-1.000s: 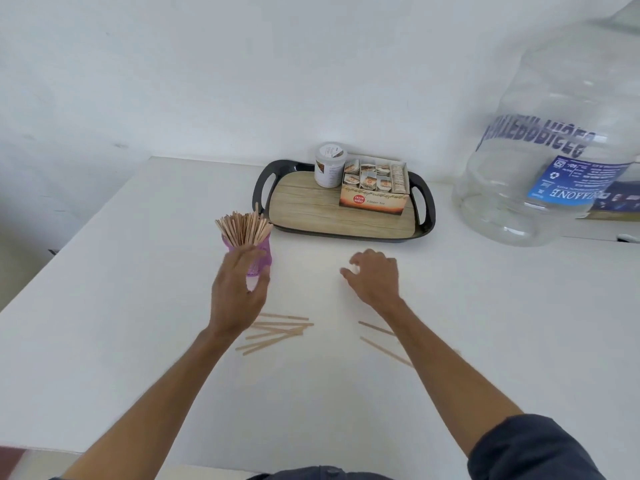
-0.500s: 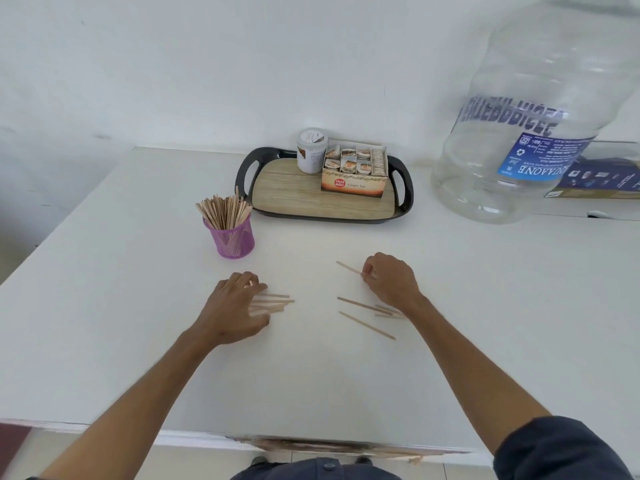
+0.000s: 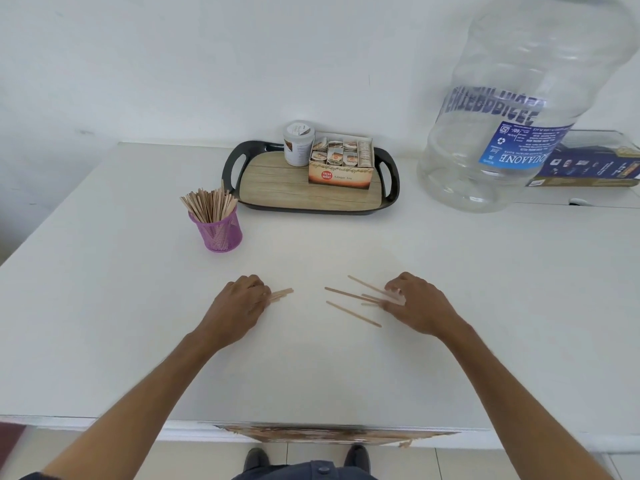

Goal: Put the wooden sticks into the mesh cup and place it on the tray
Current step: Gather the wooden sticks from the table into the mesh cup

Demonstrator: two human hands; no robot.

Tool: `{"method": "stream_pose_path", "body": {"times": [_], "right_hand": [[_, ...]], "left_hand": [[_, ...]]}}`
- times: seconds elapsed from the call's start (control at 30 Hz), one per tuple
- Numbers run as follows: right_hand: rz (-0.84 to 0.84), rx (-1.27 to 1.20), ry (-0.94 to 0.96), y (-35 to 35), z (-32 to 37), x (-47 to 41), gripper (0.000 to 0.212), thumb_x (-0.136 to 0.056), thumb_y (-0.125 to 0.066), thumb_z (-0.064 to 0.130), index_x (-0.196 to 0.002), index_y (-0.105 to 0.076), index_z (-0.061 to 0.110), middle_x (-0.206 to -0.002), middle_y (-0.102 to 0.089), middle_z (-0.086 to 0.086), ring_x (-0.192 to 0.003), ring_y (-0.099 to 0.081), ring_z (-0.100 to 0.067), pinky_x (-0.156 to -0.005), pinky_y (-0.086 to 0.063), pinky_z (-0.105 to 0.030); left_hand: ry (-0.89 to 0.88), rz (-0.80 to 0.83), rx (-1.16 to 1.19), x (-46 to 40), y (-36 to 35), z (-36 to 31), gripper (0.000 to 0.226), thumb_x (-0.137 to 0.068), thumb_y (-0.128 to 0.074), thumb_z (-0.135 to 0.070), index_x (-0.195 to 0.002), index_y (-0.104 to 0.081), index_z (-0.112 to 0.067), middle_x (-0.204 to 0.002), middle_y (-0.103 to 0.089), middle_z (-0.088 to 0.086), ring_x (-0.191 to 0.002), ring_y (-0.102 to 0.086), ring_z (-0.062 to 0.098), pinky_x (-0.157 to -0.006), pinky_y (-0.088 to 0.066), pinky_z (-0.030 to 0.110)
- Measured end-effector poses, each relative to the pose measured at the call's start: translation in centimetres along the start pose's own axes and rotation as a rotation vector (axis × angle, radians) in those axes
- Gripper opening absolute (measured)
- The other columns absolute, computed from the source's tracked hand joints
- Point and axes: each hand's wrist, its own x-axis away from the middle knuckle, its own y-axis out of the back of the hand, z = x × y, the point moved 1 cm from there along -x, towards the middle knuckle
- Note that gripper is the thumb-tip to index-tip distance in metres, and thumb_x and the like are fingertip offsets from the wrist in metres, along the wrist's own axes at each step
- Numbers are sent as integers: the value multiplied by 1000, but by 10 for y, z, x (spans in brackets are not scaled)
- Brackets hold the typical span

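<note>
A purple mesh cup (image 3: 219, 231) full of wooden sticks stands on the white table, left of the tray (image 3: 297, 192). My left hand (image 3: 239, 306) lies over a small bundle of sticks (image 3: 281, 294), fingers curled round their near ends. My right hand (image 3: 417, 304) rests on the table with its fingertips on the ends of several loose sticks (image 3: 353, 296). One more stick (image 3: 353, 314) lies free just in front of them.
The black-rimmed tray with a wood-look floor carries a white jar (image 3: 298, 143) and an open tea box (image 3: 341, 163). A large clear water bottle (image 3: 519, 109) stands at the right, with a blue box (image 3: 588, 168) behind it. The table's near edge (image 3: 311, 427) is chipped.
My left hand let go of the mesh cup, dropped to the sticks on the table and gathered them. My right hand slid right onto the loose sticks. The camera tilted down.
</note>
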Motion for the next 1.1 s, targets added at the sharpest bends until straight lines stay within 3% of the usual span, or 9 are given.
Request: {"method": "stream_pose_path", "body": {"times": [0.1,0.17,0.33,0.5,0.8,0.97,1.1], "right_hand": [[13,3,19,-11,8,7,63,-79,-64,66,-127,-57,27,-124,-51,10,-114,-52,-15,-90,-46,-35],[-2,10,50,-21,18,8,68,-78,-66,66,-132,-53,26,-127,-49,9,-118,-49,-15,-91,-46,-35],[-89,-2,117,-32,36,2,40,-90,-62,49,-122,-59,25,-119,-54,9,-111,-52,-14,-82,-45,-31],[-117,14,161,-33,44,1,26,-96,-57,38,-117,-62,24,-115,-57,7,-106,-55,-16,-78,-49,-34],[-111,156,197,-25,59,-9,24,-102,-47,25,-108,-67,14,-105,-61,0,-93,-60,-24,-71,-47,-35],[-93,333,193,-26,68,-11,19,-102,-39,17,-109,-56,10,-107,-58,-4,-95,-57,-24,-67,-44,-34],[-81,328,175,-29,70,-10,19,-100,-40,19,-111,-53,9,-110,-55,-5,-101,-53,-24,-68,-44,-35]], "left_hand": [[-10,11,13,-2,-3,-9,10,-92,-60,-11,-100,-66,-11,-99,-60,0,-87,-54,24,-73,-43,36],[-17,14,26,-4,-6,-14,11,-92,-59,-11,-101,-64,-11,-101,-59,0,-89,-53,23,-74,-43,36],[-12,42,21,-7,-8,-18,11,-94,-57,-11,-104,-63,-11,-103,-59,0,-94,-53,24,-78,-42,35],[11,59,-16,-6,-4,-17,33,-95,-59,-18,-126,-58,-9,-111,-60,5,-102,-54,25,-86,-44,35],[-104,-32,-174,-1,0,-24,5,-87,-68,-7,-88,-73,-9,-85,-67,3,-76,-61,26,-68,-49,38],[-100,-45,-253,0,-6,-27,5,-89,-64,-6,-86,-68,-9,-85,-64,4,-76,-61,26,-70,-50,38],[-108,-19,-356,1,-7,-32,14,-79,-67,2,-82,-63,-11,-80,-60,3,-72,-58,24,-66,-48,35]]}}
